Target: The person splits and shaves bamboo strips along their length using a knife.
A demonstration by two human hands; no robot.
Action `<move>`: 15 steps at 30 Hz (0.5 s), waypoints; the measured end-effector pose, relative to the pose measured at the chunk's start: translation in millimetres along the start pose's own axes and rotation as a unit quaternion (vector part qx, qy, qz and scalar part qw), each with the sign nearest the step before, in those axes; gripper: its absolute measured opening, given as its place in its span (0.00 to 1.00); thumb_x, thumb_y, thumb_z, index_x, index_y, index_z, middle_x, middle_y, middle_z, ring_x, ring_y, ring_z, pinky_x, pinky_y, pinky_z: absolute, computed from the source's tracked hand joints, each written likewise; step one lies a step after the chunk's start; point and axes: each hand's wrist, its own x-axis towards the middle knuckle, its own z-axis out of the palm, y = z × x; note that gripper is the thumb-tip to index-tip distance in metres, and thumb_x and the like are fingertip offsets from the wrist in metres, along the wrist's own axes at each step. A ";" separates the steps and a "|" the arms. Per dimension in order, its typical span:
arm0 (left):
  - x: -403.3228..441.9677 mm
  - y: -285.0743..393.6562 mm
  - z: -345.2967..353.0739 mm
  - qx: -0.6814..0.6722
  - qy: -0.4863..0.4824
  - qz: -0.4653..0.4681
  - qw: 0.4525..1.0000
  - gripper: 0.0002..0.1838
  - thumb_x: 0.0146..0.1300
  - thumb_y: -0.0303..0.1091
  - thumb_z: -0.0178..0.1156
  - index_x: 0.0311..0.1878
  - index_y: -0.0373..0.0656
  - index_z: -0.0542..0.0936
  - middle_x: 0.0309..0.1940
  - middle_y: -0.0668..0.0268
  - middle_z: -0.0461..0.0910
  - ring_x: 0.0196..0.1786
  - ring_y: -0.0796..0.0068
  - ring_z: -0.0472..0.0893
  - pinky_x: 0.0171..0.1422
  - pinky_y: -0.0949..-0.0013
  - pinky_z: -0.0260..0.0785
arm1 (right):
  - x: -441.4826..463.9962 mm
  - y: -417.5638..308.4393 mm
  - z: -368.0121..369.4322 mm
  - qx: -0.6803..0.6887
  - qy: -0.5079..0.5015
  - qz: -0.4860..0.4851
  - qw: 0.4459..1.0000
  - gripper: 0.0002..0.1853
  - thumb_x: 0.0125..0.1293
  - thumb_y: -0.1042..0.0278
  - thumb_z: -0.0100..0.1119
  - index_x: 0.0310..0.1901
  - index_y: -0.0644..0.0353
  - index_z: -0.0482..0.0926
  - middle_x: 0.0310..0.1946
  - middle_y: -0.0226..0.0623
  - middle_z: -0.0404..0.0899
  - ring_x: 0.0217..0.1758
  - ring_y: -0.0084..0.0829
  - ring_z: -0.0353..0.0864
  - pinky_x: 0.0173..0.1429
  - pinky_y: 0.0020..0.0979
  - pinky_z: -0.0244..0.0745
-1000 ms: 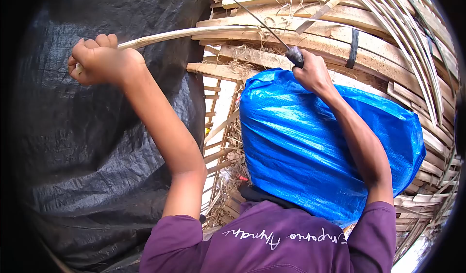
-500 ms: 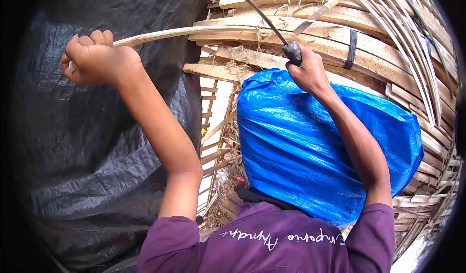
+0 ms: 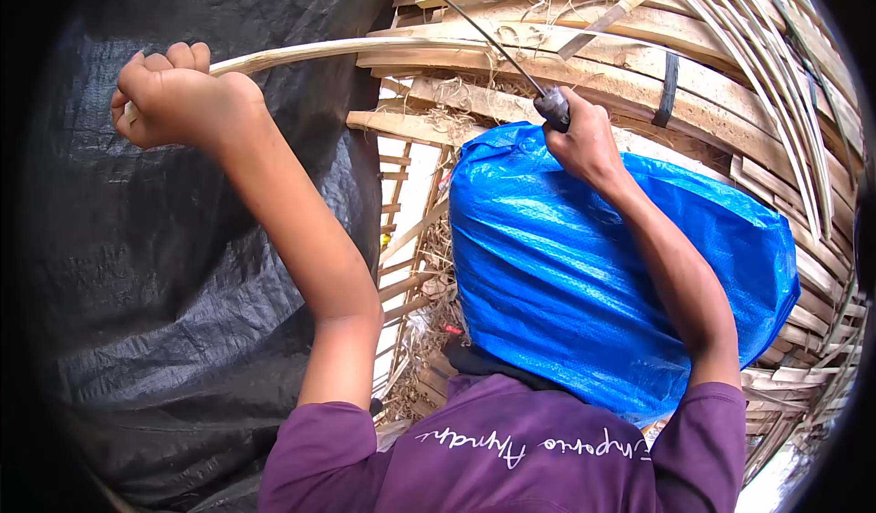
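Out at the upper left, my left hand (image 3: 169, 98) is closed around one end of a long pale bamboo strip (image 3: 301, 52). The strip bows to the right and passes behind the knife blade. My right hand (image 3: 589, 139) grips the dark handle of a long, thin-bladed knife (image 3: 552, 109), its blade slanting up and to the left across the strip. Below my right hand and forearm, a blue tarp (image 3: 584, 276) covers my lap.
A black plastic sheet (image 3: 182, 321) hangs or lies along the left. Split bamboo slats (image 3: 602, 79) run under the knife, with thin shavings on them. Several narrow strips (image 3: 776, 102) curve down at the right. A slatted gap (image 3: 397, 212) shows between sheet and tarp.
My left hand and the strip have risen slightly. The knife blade now slants further to the left, while the right hand has shifted a little to the right and down.
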 end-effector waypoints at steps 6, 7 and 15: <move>-2.6 2.6 -1.4 -0.007 -0.003 -0.007 1.000 0.10 0.55 0.20 0.48 0.31 0.44 0.57 0.16 0.74 0.51 0.17 0.82 0.48 0.21 0.72 0.43 | 11.6 49.5 13.6 -0.108 -0.019 0.050 0.993 0.18 0.51 0.71 0.55 0.45 0.68 0.79 0.34 0.62 0.81 0.43 0.61 0.81 0.52 0.52 0.75; -1.6 2.9 -5.0 0.001 -0.009 -0.011 1.000 0.10 0.55 0.20 0.48 0.31 0.44 0.57 0.16 0.74 0.51 0.17 0.82 0.48 0.21 0.72 0.43 | 8.3 35.4 2.4 -0.114 -0.060 0.072 0.989 0.19 0.51 0.71 0.55 0.45 0.69 0.79 0.35 0.62 0.81 0.43 0.61 0.81 0.52 0.52 0.75; 0.9 -3.0 -1.2 -0.004 -0.008 0.000 1.000 0.10 0.55 0.20 0.48 0.34 0.41 0.58 0.17 0.72 0.53 0.16 0.81 0.50 0.20 0.70 0.46 | -3.2 25.1 4.2 -0.008 -0.021 0.045 0.999 0.17 0.53 0.72 0.56 0.46 0.65 0.80 0.35 0.63 0.81 0.44 0.60 0.81 0.49 0.50 0.75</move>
